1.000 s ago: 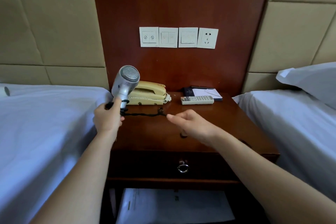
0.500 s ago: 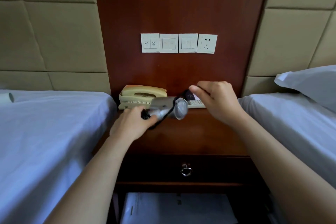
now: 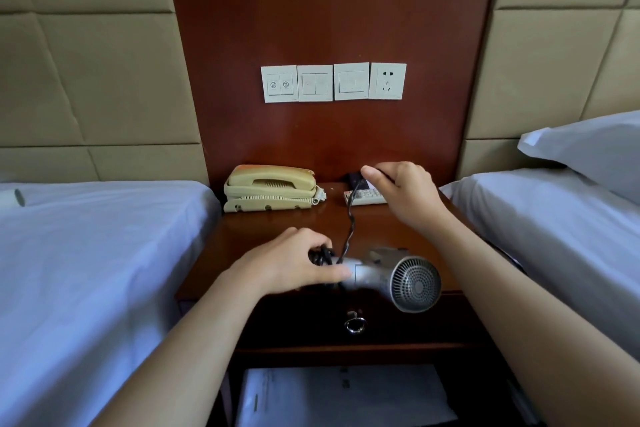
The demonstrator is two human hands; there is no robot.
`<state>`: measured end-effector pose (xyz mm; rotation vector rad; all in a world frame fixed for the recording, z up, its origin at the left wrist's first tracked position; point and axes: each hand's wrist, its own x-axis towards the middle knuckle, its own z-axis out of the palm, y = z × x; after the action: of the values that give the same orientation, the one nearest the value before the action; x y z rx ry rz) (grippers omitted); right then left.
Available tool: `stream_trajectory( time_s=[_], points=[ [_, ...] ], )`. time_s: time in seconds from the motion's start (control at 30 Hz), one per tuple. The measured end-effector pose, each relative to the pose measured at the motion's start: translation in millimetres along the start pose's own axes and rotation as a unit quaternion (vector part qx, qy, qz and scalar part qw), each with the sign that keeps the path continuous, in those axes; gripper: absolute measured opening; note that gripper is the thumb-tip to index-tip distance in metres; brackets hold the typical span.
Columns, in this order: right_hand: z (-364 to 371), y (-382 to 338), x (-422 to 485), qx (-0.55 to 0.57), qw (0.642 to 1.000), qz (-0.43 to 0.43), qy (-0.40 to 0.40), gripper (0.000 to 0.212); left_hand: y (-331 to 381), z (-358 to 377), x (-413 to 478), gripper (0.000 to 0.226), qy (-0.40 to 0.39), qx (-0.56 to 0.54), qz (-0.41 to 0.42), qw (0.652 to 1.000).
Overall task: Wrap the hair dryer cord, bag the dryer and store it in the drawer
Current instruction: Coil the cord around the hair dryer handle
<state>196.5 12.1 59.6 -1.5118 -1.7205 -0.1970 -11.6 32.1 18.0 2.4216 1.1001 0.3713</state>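
Head view, left hand [image 3: 294, 262] fingers gripping hair dryer [image 3: 394, 276] handle, right hand [image 3: 401, 192] fingers pinching cord [image 3: 350, 222] taut

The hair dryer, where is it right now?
The hair dryer is low in the head view, right of centre, held by the left hand over the nightstand's front edge, just above the drawer ring pull.

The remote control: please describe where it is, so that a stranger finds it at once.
Look at the wooden nightstand between the two beds. At its back right, beside the cream telephone, lies the remote control, partly hidden behind the right hand. It alone is flat, white and covered with small buttons.
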Motion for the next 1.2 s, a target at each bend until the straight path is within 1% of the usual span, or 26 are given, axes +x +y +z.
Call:
stream_trajectory(
  time_s=[0.07, 0.17, 0.23, 0.3, 0.37, 0.4, 0.43, 0.5, 0.53, 0.6, 0.67, 0.73, 0.77, 0.83, 0.9, 1.0, 1.1, 1.2],
  points=[
    [0, 8, 2, 0.008, 1.000, 0.006, -0.026, 0.052, -1, 3, 1, 0.036, 0.005, 0.000, 0.019, 1.000],
    [1, 29, 4, 0.062, 0.996, 0.017, -0.056, 0.054, -2, 0, 1, 0.034, 0.048, -0.036, 0.084, 0.995],
    [3, 43, 2, 0.123, 0.989, 0.027, -0.072, 0.052, -2, -3, 1, 0.031, 0.074, -0.083, 0.120, 0.987],
    [6, 53, -2, 0.190, 0.973, 0.056, -0.115, 0.048, -2, -4, 0, 0.034, 0.088, -0.155, 0.132, 0.975],
    [10, 59, -7, 0.256, 0.947, 0.097, -0.168, 0.046, -1, -3, -1, 0.046, 0.082, -0.256, 0.110, 0.957],
    [14, 63, -10, 0.268, 0.942, 0.095, -0.180, 0.051, -1, -2, -2, 0.047, 0.079, -0.301, 0.092, 0.946],
    [19, 66, -13, 0.263, 0.943, 0.086, -0.187, 0.053, -1, -2, -2, 0.042, 0.084, -0.336, 0.073, 0.935],
    [29, 67, -18, 0.211, 0.954, 0.070, -0.200, 0.042, -3, -2, -2, 0.032, 0.108, -0.386, 0.040, 0.915],
    [33, 65, -21, 0.185, 0.955, 0.066, -0.222, 0.038, -5, -2, -1, 0.033, 0.118, -0.405, 0.027, 0.906],
    [39, 57, -28, 0.151, 0.946, 0.060, -0.279, 0.042, -10, -4, 3, 0.042, 0.136, -0.445, -0.012, 0.885],
    [39, 46, -30, 0.130, 0.936, 0.056, -0.322, 0.044, -18, -6, 7, 0.049, 0.155, -0.489, -0.067, 0.856],
    [34, 34, -28, 0.104, 0.930, 0.058, -0.349, 0.045, -24, -6, 10, 0.050, 0.181, -0.523, -0.114, 0.825],
    [32, 28, -27, 0.084, 0.927, 0.056, -0.362, 0.046, -26, -5, 12, 0.047, 0.198, -0.526, -0.130, 0.817],
    [28, 14, -26, 0.045, 0.922, 0.047, -0.382, 0.047, -27, -2, 15, 0.039, 0.245, -0.496, -0.149, 0.820],
    [24, -3, -25, 0.010, 0.922, 0.031, -0.385, 0.046, -26, 2, 19, 0.030, 0.288, -0.455, -0.153, 0.829],
    [13, -24, -23, 0.001, 0.927, -0.001, -0.375, 0.038, -22, 6, 20, 0.028, 0.320, -0.393, -0.155, 0.848],
    [-2, -38, -17, 0.000, 0.929, -0.042, -0.368, 0.027, -21, 6, 18, 0.021, 0.325, -0.315, -0.137, 0.881],
    [-15, -45, -10, 0.005, 0.947, -0.067, -0.316, 0.025, -15, 7, 16, 0.019, 0.294, -0.207, -0.097, 0.928]
  ],
)
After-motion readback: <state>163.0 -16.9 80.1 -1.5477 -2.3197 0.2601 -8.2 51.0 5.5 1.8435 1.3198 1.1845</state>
